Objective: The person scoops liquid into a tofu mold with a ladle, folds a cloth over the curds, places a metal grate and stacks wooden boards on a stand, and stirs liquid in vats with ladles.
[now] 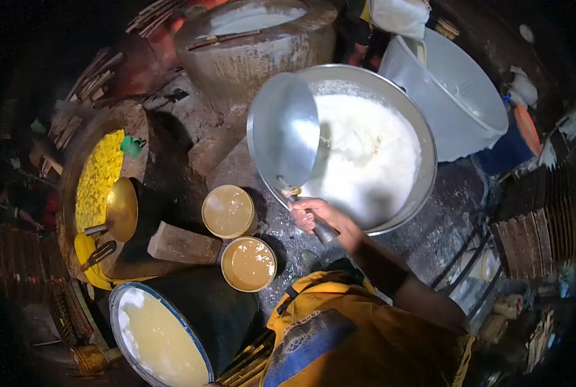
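My right hand (313, 216) is wrapped round the metal handle of a large ladle (283, 132). The ladle's wide, shiny bowl is tilted above the left rim of a big metal pot (431, 161). White, frothy liquid (365, 155) fills much of the pot, with thicker white lumps near its middle. Whether the ladle's bowl touches the rim is unclear from this angle. My left hand does not show in the view.
Left of the pot stand two buckets of tan liquid, a far one (228, 211) and a near one (248, 263). A tall drum (191, 342) of pale liquid is at lower left. A stove vat (68, 187) holds yellow pieces. A grey tub (442, 97) leans at upper right.
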A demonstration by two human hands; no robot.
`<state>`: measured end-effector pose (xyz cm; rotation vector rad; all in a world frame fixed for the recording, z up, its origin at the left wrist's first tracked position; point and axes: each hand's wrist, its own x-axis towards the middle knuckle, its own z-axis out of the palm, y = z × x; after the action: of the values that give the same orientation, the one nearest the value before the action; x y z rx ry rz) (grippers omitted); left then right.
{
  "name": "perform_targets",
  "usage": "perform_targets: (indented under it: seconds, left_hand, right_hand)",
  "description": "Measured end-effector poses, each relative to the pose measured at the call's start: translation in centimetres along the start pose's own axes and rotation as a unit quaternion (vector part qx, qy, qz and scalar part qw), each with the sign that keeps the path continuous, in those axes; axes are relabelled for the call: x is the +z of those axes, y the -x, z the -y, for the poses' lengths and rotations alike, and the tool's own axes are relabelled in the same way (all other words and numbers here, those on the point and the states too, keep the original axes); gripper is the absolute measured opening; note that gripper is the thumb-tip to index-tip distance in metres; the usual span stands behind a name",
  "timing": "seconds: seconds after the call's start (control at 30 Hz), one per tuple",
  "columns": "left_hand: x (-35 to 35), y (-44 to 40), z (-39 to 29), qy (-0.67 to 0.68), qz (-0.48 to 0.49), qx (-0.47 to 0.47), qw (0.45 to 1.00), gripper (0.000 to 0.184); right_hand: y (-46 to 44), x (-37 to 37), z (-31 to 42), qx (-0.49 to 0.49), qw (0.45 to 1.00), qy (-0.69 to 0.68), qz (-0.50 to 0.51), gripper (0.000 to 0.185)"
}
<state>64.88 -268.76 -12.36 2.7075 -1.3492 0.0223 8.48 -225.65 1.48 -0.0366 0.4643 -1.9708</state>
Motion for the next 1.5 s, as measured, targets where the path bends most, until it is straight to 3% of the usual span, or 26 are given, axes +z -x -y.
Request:
perform_targets:
  seconds: [0.03,0.13,0.17,0.27,0.33,0.4,0.47,0.53,0.6,0.63,0.67,0.7,0.73,0.8,0.93,1.0,1.07,1.1,1.2,1.33,1.47,1.5]
  left_hand:
    - [0.1,-0.4,0.0,0.01,0.0,-0.01,1.0,0.027]
    - [0.5,-1.5,0.2,0.036,0.0,-0.052,0.998,0.026]
    - [0.6,-2.2,0.5,0.044,-0.006,-0.072,0.996,0.026]
    - [0.7,-3.9,1.4,0.088,-0.023,-0.137,0.986,0.026]
    - [0.9,-4.6,1.5,0.138,-0.042,-0.192,0.971,0.026]
    - [1.0,-4.5,1.8,0.239,-0.058,-0.235,0.94,0.026]
    - [1.9,-3.0,2.9,0.412,-0.045,-0.245,0.876,0.041]
    - [3.8,-0.8,4.1,0.572,-0.03,-0.238,0.785,0.057]
    - [5.7,3.3,4.5,0.508,0.09,-0.319,0.795,0.024]
    - [5.6,6.1,5.4,0.45,0.261,-0.154,0.84,0.023]
    - [3.6,11.8,4.8,0.362,0.416,0.021,0.834,0.024]
    - [2.4,15.4,4.4,0.251,0.545,0.194,0.776,0.024]
    - [2.9,18.3,4.1,0.187,0.569,0.314,0.737,0.022]
    - [4.3,24.0,2.8,0.143,0.562,0.408,0.705,0.019]
    - [5.9,32.5,-3.0,0.166,0.532,0.477,0.68,0.014]
    - [5.9,36.0,-6.1,0.199,0.509,0.493,0.677,0.012]
    - [6.1,38.7,-8.9,0.232,0.484,0.505,0.676,0.012]
    - [6.0,39.8,-10.0,0.247,0.473,0.508,0.676,0.012]
    - [5.9,42.3,-12.6,0.252,0.459,0.505,0.686,0.011]
    - [5.6,43.6,-12.4,0.197,0.48,0.487,0.703,0.009]
    - [5.1,42.8,-7.7,0.095,0.514,0.465,0.714,0.011]
    - [4.7,42.3,-6.5,0.073,0.523,0.46,0.714,0.011]
  right_hand:
    - [0.1,0.0,-0.8,0.04,0.998,-0.027,-0.049,0.013]
    - [0.3,-1.9,-3.3,0.023,0.991,0.117,-0.066,0.022]
    - [0.7,-2.8,-3.6,0.046,0.994,0.077,-0.067,0.027]
    - [3.1,-3.5,-3.4,0.016,0.971,0.184,-0.152,0.024]
    - [5.3,-4.1,-2.6,-0.061,0.957,0.193,-0.207,0.018]
    - [7.1,-1.2,0.4,-0.11,0.882,0.338,-0.309,0.018]
    - [8.2,3.3,3.2,-0.15,0.81,0.404,-0.397,0.026]
    - [8.8,2.9,5.4,-0.293,0.841,0.299,-0.342,0.034]
    - [9.0,3.9,6.8,-0.376,0.859,0.18,-0.297,0.038]
    - [9.3,3.0,7.7,-0.379,0.861,0.173,-0.292,0.043]
    - [9.3,2.2,8.8,-0.38,0.848,0.176,-0.325,0.036]
    - [9.2,1.0,9.5,-0.385,0.82,0.192,-0.377,0.028]
    - [9.1,-0.7,10.2,-0.388,0.789,0.208,-0.429,0.019]
    - [9.7,-6.1,11.5,-0.414,0.731,0.266,-0.472,0.025]
    - [11.2,-10.4,13.8,-0.309,0.578,0.377,-0.654,0.033]
    - [12.2,-20.4,15.4,-0.347,0.421,0.508,-0.666,0.032]
    - [11.7,-19.5,17.6,-0.346,0.358,0.527,-0.688,0.03]
    - [11.9,-21.7,19.0,-0.28,0.359,0.545,-0.704,0.032]
    - [9.7,-22.0,23.4,-0.239,0.318,0.554,-0.731,0.044]
    - [6.6,-24.2,28.7,-0.196,0.394,0.557,-0.704,0.049]
    - [1.8,-27.9,32.1,-0.124,0.417,0.575,-0.693,0.05]
    - [0.7,-28.4,32.8,-0.098,0.446,0.571,-0.683,0.048]
